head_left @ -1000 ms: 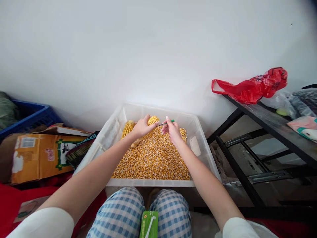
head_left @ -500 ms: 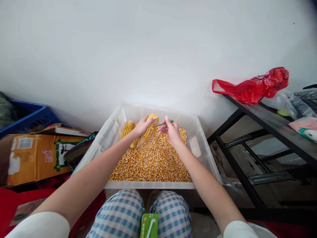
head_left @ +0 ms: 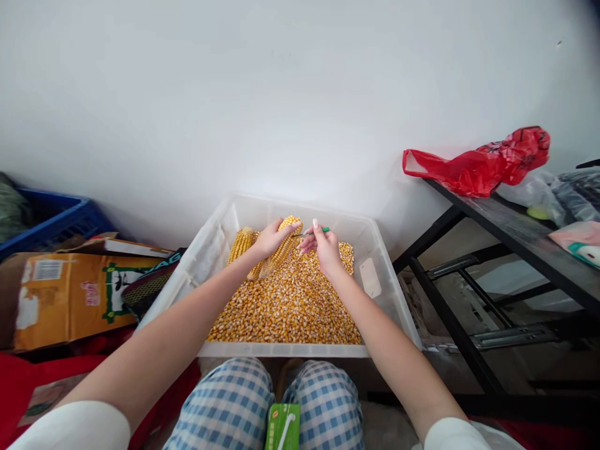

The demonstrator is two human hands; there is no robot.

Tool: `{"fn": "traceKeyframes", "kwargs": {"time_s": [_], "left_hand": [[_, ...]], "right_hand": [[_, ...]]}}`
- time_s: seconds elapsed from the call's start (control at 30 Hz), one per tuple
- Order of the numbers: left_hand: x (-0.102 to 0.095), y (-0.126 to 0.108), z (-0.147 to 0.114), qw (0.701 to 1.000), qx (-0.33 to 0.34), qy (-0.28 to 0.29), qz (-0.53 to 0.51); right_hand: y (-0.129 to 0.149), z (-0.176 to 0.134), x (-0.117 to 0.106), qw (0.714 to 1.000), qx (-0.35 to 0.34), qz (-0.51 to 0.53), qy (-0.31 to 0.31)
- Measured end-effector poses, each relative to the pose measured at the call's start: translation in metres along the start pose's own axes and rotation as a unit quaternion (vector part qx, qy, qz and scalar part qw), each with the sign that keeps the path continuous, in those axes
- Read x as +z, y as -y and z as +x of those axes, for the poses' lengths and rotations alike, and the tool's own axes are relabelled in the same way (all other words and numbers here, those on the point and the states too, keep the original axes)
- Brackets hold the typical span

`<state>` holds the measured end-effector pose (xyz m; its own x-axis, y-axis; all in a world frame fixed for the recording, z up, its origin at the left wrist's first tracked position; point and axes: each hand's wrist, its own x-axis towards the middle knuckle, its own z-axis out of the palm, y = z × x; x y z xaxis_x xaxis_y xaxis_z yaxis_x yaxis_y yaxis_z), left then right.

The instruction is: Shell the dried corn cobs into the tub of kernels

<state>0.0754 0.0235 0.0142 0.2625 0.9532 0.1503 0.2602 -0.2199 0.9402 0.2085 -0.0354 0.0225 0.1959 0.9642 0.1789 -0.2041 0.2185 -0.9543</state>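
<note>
Corn cob [head_left: 282, 251] sits steeper than a second ago, left hand [head_left: 272, 240] clamping it in its fingers; right hand's [head_left: 327, 249] fingers pinch a green-handled pick [head_left: 325, 230], loose kernels [head_left: 290, 306] below them.

A long face of kernels is now bared along the ear [head_left: 283, 251], which was largely covered by the left hand [head_left: 272, 240] a second earlier; its tip has been swung from about 2 o'clock toward 1. The left thumb has been lifted from 3 o'clock toward 2, with the pick [head_left: 326, 230] now laid just below it. The carton [head_left: 77, 300] has been shifted slightly toward 9 o'clock in view, the red bag [head_left: 482, 169] toward 3.
</note>
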Motion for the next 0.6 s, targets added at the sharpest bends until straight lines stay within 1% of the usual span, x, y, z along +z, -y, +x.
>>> {"fn": "traceKeyframes", "kwargs": {"time_s": [0.07,0.17,0.23,0.3,0.4,0.43,0.5,0.6], "left_hand": [[0.0,0.001,-0.001,0.998,0.029,-0.002,0.054],[0.0,0.0,-0.002,0.99,0.071,-0.02,0.116],[0.0,-0.003,-0.004,0.985,0.087,-0.029,0.15],[0.0,-0.006,-0.006,0.977,0.092,-0.019,0.191],[0.001,-0.006,-0.008,0.964,0.1,0.005,0.246],[0.001,-0.006,-0.008,0.963,0.098,0.006,0.25],[0.002,-0.003,-0.005,0.97,0.083,-0.011,0.227],[0.002,-0.001,-0.001,0.989,0.049,-0.037,0.134]], "right_hand": [[-0.002,0.001,-0.001,1.0,0.004,-0.006,-0.005],[-0.004,0.004,-0.004,1.0,0.013,0.007,-0.021],[-0.005,0.004,-0.005,0.999,0.024,0.019,-0.037],[-0.008,0.005,-0.005,0.998,0.04,0.015,-0.045],[-0.014,0.004,-0.004,0.997,0.064,-0.008,-0.04],[-0.014,0.005,-0.004,0.997,0.066,-0.013,-0.038],[-0.013,0.005,-0.004,0.998,0.052,-0.015,-0.037],[-0.002,0.005,-0.005,0.999,0.001,-0.004,-0.041]]}}
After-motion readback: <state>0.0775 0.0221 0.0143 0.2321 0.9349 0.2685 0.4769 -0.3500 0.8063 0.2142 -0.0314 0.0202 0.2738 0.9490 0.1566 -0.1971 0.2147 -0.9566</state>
